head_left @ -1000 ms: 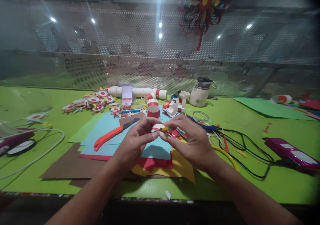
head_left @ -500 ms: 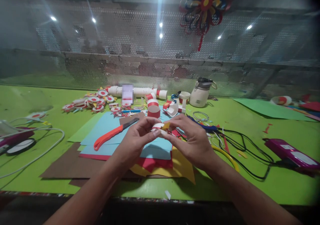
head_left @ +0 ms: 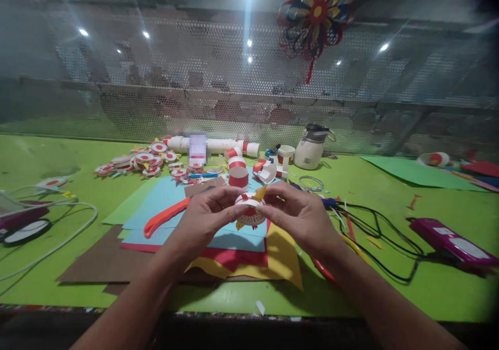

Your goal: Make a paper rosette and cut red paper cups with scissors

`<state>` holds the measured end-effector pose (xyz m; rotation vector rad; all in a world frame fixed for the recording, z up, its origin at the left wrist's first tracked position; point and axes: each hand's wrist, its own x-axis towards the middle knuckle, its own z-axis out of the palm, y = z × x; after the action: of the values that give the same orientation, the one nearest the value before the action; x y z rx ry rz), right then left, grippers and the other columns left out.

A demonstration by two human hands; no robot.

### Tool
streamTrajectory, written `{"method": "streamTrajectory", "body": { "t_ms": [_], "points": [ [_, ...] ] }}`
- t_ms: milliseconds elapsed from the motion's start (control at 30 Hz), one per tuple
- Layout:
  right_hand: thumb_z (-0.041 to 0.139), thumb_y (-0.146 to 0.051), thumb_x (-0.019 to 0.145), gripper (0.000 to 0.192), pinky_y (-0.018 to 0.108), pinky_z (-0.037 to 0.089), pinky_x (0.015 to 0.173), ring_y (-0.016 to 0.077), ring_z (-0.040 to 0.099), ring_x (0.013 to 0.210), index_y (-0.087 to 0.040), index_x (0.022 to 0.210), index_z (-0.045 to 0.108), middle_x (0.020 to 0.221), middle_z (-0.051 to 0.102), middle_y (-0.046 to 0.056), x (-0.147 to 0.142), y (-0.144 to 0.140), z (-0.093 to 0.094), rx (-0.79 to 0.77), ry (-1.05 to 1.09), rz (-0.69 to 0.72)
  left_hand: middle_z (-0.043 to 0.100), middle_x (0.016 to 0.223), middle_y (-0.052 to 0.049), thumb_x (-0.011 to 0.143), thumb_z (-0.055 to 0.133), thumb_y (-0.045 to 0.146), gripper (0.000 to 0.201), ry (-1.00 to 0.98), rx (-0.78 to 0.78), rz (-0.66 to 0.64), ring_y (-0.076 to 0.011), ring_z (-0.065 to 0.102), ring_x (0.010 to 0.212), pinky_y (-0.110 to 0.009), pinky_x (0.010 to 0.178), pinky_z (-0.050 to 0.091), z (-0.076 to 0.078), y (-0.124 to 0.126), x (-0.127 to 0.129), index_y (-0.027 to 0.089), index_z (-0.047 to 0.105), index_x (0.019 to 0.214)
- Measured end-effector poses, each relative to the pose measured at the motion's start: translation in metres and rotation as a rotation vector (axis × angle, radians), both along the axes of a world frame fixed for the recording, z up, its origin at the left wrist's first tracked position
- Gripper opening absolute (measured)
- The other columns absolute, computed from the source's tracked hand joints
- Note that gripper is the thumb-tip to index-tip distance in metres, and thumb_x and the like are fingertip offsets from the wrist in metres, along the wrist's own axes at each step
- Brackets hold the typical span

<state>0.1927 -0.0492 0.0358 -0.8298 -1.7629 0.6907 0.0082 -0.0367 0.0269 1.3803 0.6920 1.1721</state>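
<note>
My left hand [head_left: 206,220] and my right hand [head_left: 298,215] both pinch a small round paper piece [head_left: 249,210], white and red with yellow points sticking out. I hold it above a stack of coloured paper sheets [head_left: 249,243] in blue, red, yellow and brown. The piece is tilted so its round face turns toward me. An orange-handled knife [head_left: 166,216] lies on the blue sheet just left of my left hand.
Several finished red-and-white paper discs [head_left: 134,162] lie at the back left. A white tube [head_left: 212,143], paper rolls [head_left: 238,176] and a white jug [head_left: 311,150] stand behind. Black cables [head_left: 384,236] run to a magenta tool [head_left: 450,238] at right; white cable [head_left: 54,243] at left. A paper flower [head_left: 315,15] hangs above.
Both hands have turned the paper piece from flat to tilted, so its round face and yellow points now show. The hands stay in about the same place.
</note>
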Motion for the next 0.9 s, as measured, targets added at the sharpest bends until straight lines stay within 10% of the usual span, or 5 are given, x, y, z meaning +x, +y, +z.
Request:
{"method": "streamTrajectory", "body": {
  "t_ms": [900],
  "points": [
    [0.056, -0.013, 0.083, 0.012, 0.029, 0.044, 0.066, 0.0136, 0.055, 0.07, -0.016, 0.073, 0.061, 0.074, 0.06, 0.002, 0.0021, -0.006, 0.0105, 0.119, -0.05, -0.016, 0.072, 0.076, -0.007, 0.068, 0.075, 0.026, 0.022, 0.136, -0.05, -0.019, -0.0206, 0.067, 0.071, -0.031, 0.069, 0.052, 0.0028, -0.0033, 0.0009, 0.014, 0.069, 0.085]
  ]
}}
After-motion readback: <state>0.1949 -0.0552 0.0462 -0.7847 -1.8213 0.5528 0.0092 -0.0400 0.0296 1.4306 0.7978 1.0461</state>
